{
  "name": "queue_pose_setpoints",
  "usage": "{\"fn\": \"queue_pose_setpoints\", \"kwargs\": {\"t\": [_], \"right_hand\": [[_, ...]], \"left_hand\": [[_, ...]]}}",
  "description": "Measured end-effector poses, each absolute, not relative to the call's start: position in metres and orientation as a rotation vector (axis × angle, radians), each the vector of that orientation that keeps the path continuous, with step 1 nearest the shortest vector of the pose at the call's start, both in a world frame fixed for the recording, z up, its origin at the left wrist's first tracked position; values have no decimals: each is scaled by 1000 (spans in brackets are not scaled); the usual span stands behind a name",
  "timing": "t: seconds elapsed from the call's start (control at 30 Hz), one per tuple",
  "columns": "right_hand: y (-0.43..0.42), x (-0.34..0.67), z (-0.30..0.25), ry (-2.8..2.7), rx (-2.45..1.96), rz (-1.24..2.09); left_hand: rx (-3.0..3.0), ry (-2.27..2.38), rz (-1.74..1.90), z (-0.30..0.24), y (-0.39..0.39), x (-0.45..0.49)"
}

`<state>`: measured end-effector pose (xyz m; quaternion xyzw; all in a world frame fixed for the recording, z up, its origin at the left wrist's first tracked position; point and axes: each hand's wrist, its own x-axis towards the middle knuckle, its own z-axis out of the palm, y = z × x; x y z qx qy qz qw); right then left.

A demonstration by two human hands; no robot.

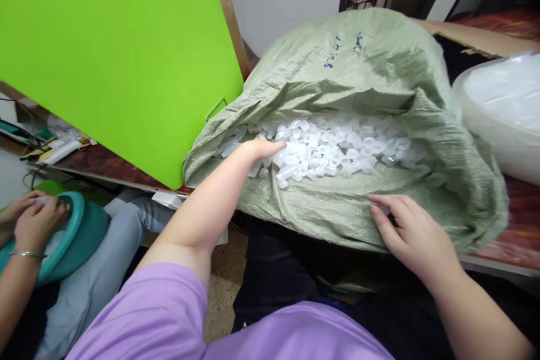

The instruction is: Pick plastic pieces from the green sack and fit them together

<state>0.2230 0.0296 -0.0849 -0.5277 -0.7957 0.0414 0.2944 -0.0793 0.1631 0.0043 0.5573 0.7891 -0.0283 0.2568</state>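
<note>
In the head view, a pale green woven sack [358,76] lies on its side on a reddish-brown table [517,208], its mouth gaping toward the person and blue handwriting [333,53] on its upper face. Just inside the mouth is a loose heap of short, translucent white plastic tube pieces [320,149], spread along the lower flap of the sack.

The left hand [265,148] reaches into the mouth at the left part of this heap. Its thumb is stretched out toward the right, with pieces directly beside and beyond its tip, and others lying under the wrist. The remaining fingers are mostly hidden behind the hand, so whether they are curled around any pieces cannot be told.

The right hand [405,230] is at the sack's lower flap, nearer the person than the heap and apart from it. Index finger and thumb point left, their tips near each other at the fabric; whether they pinch it cannot be made out.

To the right of the sack stands a whitish tub [485,143] filled with white plastic pieces. To the left, a bright green board [122,62] slants down beside the sack. At the far left, a co-worker's hands [37,225], one wrist wearing a bracelet [28,254], are over a teal basin [95,225].
</note>
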Motion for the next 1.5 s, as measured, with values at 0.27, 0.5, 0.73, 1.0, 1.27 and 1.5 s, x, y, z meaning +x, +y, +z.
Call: {"fn": "queue_pose_setpoints", "kwargs": {"t": [0.27, 0.5, 0.73, 1.0, 1.27, 1.5], "right_hand": [[29, 224, -89, -2151, -1357, 62], [28, 224, -87, -2151, -1350, 57], [28, 224, -88, -2150, -1364, 31], [28, 224, -88, -2148, -1333, 14], [28, 224, -92, -2152, -1320, -39], [27, 224, -91, -2149, -1331, -38]], "left_hand": [[1567, 2060, 24, 2, 156, -90], [1593, 1994, -43, 9, 156, -90], [1700, 2019, -72, 8, 154, -96], [1768, 1953, 254, -16, 139, -132], [1911, 2316, 141, -38, 130, -143], [1803, 2360, 137, -37, 134, -147]]}}
